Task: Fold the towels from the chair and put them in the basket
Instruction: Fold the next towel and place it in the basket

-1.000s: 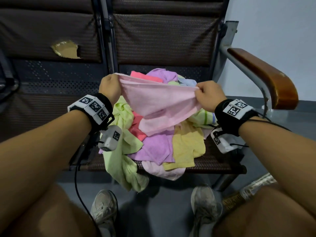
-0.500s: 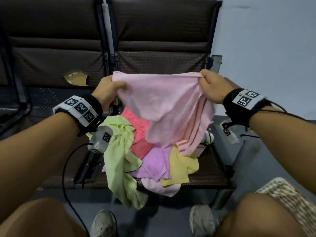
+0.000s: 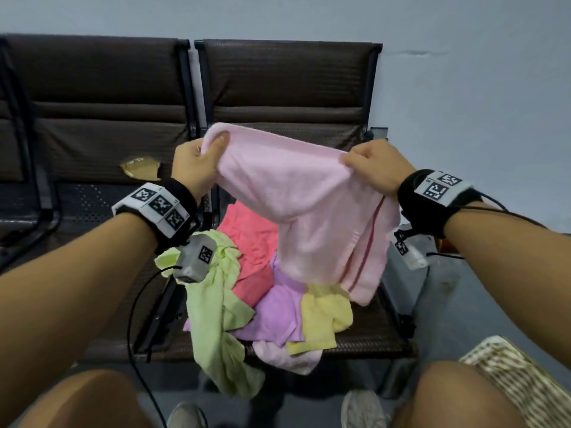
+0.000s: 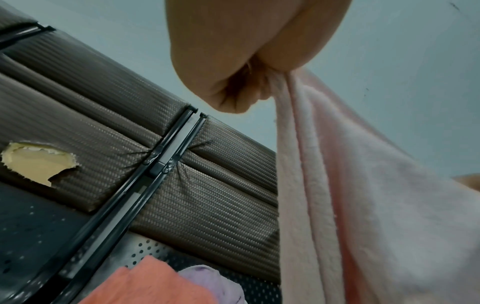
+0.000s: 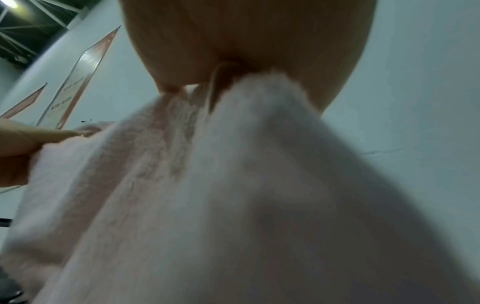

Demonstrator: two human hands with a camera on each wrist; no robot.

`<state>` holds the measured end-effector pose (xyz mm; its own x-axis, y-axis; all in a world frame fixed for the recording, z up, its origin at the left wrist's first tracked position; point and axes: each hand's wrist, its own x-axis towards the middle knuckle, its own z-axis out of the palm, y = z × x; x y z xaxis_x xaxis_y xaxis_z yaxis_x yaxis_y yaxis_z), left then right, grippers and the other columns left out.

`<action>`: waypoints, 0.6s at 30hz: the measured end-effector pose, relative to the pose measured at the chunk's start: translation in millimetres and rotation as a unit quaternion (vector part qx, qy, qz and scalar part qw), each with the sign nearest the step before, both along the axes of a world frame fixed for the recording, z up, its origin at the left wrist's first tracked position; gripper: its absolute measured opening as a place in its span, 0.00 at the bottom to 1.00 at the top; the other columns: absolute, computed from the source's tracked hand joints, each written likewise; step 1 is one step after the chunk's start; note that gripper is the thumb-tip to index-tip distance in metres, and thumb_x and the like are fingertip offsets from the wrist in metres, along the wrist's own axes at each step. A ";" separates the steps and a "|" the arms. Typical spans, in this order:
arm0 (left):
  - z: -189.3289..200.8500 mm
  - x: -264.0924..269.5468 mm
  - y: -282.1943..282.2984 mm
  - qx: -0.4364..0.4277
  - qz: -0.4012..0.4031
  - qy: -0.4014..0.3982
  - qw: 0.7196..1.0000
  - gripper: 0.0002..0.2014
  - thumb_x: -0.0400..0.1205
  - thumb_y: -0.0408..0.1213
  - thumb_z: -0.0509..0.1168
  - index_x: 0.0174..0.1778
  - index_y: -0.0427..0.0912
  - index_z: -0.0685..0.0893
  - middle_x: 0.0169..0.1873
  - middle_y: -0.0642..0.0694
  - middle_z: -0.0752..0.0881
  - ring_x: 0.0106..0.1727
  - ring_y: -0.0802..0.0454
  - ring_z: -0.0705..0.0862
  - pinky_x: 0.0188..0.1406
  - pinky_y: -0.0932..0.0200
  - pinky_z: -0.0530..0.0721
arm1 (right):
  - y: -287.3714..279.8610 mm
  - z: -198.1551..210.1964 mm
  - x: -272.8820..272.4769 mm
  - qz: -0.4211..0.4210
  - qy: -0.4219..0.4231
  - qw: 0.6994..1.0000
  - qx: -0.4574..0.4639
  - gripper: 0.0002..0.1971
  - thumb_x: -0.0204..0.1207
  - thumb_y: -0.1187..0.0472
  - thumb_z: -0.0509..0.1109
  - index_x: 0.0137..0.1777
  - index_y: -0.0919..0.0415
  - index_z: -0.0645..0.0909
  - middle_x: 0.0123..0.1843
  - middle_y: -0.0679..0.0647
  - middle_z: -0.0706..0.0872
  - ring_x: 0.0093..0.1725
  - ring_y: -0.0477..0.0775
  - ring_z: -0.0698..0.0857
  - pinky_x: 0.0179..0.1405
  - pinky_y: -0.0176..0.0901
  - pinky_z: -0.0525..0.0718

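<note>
The left hand (image 3: 197,168) is now held higher against the chair (image 3: 287,97) back than half a second ago, its fingers curled round the left corner of the pink towel (image 3: 309,211), the thumb tucked under the rolled edge. The towel is pinched between both hands, clear of the pile (image 3: 265,291) on the seat. Compared with the earlier frame, its top edge is pulled tauter and slopes down to the right, and the lower part, marked by a dark pink stripe, hangs bunched toward the right. The pile of green, coral, purple and yellow towels is seen unchanged on the seat, the green one draped over the front edge. The right hand (image 3: 377,165) is lower than before, its fingers closed on the right corner. The woven basket (image 3: 519,381) is seen at lower right, beside the right knee.
</note>
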<state>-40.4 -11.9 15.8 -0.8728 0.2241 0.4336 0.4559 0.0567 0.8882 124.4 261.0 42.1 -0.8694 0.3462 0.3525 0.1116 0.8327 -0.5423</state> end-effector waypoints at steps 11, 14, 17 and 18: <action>17.7 4.4 13.5 0.042 0.006 -0.077 0.996 0.16 0.84 0.49 0.61 0.41 0.41 0.86 0.42 0.46 0.89 0.42 0.54 0.84 0.44 0.59 0.85 | -15.1 3.7 -10.7 0.034 0.030 0.999 -0.016 0.17 0.88 0.57 0.58 0.35 0.52 0.70 0.35 0.46 0.74 0.37 0.48 0.74 0.43 0.44 0.71; 15.7 -0.8 0.5 -0.041 0.019 0.001 0.999 0.18 0.82 0.51 0.64 0.47 0.37 0.87 0.49 0.39 0.90 0.48 0.50 0.86 0.56 0.45 0.85 | -17.8 4.9 -12.0 0.022 0.033 0.999 -0.006 0.22 0.86 0.50 0.62 0.30 0.53 0.64 0.30 0.46 0.69 0.31 0.46 0.69 0.36 0.45 0.68; 4.6 -10.4 -9.8 -0.105 0.063 0.053 0.991 0.20 0.81 0.55 0.65 0.45 0.38 0.87 0.43 0.41 0.90 0.46 0.44 0.86 0.50 0.46 0.84 | -16.6 6.3 -10.3 -0.007 0.015 1.000 -0.010 0.24 0.85 0.46 0.63 0.29 0.54 0.62 0.29 0.50 0.66 0.31 0.49 0.66 0.34 0.47 0.65; 0.7 -12.1 -11.9 -0.127 0.084 0.060 0.986 0.22 0.81 0.57 0.64 0.42 0.38 0.86 0.39 0.41 0.88 0.42 0.44 0.84 0.44 0.49 0.81 | -17.7 5.6 -10.4 -0.013 0.002 1.000 -0.024 0.24 0.85 0.47 0.62 0.28 0.53 0.62 0.29 0.51 0.65 0.30 0.50 0.65 0.34 0.47 0.65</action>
<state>-52.5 -23.9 16.5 -0.8525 0.1954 0.4848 0.5223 0.3545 0.7756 114.0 243.3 47.7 -0.8582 0.3857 0.3387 0.1312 0.8028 -0.5816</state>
